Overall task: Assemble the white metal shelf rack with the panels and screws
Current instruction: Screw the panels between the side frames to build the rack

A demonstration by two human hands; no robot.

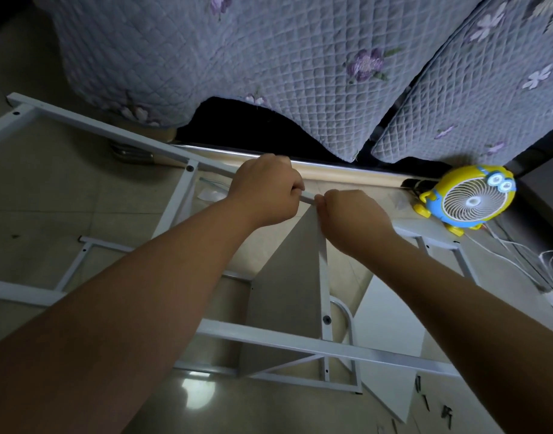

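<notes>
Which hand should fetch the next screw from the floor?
Right, likely: the dark loose screws lie on the side of the right hand; the left hand grips the long white metal bar.

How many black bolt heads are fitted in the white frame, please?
3: far-left corner bolt, middle joint bolt, near upright bolt; others may be hidden.

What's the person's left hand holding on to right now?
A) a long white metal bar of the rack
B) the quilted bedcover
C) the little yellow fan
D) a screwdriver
A: the left hand has its fingers curled round the long white metal bar that runs slantwise across the floor.
</notes>
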